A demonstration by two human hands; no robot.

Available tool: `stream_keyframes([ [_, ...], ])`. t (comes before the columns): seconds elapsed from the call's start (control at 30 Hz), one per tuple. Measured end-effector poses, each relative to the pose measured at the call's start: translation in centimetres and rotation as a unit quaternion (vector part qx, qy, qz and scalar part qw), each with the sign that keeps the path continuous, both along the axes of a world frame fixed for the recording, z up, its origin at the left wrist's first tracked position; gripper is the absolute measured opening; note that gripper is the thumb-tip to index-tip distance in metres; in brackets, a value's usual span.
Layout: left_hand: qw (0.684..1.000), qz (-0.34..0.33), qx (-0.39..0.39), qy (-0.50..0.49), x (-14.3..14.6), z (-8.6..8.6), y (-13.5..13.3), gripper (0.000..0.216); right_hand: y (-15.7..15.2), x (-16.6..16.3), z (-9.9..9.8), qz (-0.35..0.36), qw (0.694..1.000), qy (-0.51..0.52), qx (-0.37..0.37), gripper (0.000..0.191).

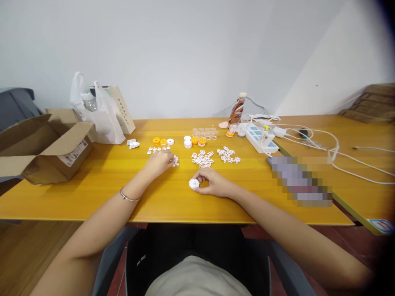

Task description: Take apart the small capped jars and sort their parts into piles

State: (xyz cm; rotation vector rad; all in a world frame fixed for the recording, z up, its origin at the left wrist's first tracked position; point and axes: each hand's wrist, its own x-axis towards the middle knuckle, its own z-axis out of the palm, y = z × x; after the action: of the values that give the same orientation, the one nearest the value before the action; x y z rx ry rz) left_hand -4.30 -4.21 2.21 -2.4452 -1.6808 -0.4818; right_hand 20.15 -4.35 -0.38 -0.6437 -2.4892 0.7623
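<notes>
My right hand [213,182] rests on the yellow table [101,185] with its fingers curled round a small white round cap [194,183]. My left hand [159,161] reaches forward, its fingertips pinched on a small white piece [175,161]. Just beyond lie two heaps of small white pieces [203,159] [227,155]. Further back stand orange and white round caps [163,141] [195,141] and a cluster of clear little jars [205,132].
An open cardboard box [43,148] sits at the left edge, a white plastic bag [95,111] behind it. A brown bottle [237,109], a power strip [261,138] and white cables [321,142] lie at the right. A second table adjoins on the right.
</notes>
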Motion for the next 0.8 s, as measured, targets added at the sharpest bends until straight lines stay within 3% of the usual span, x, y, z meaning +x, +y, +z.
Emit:
stream_keyframes([
  [0.1,0.996,-0.038,0.046,-0.059,0.7,0.1,-0.6,0.016,0.1,0.0,-0.1,-0.001,1.0,0.0,-0.002,0.018],
  [0.17,0.988,-0.118,0.059,-0.079,1.6,0.3,-1.3,0.019,0.1,0.0,-0.1,0.0,1.0,0.002,0.0,0.019],
  [0.27,0.963,-0.263,0.011,-0.054,2.9,0.6,-2.4,0.022,0.2,0.0,-0.1,0.003,1.0,0.006,0.009,0.019],
  [0.33,0.949,-0.314,-0.023,-0.034,3.5,0.4,-2.7,0.023,0.2,0.0,-0.1,0.004,1.0,0.003,0.018,0.019],
  [0.57,0.947,-0.32,0.005,0.02,3.8,-0.7,-2.4,0.026,0.3,0.0,-0.1,0.008,1.0,0.001,0.014,0.017],
  [0.8,0.937,-0.336,0.067,0.068,3.9,-0.5,-2.7,0.025,0.3,0.0,0.0,0.01,1.0,0.005,-0.02,0.016],
])
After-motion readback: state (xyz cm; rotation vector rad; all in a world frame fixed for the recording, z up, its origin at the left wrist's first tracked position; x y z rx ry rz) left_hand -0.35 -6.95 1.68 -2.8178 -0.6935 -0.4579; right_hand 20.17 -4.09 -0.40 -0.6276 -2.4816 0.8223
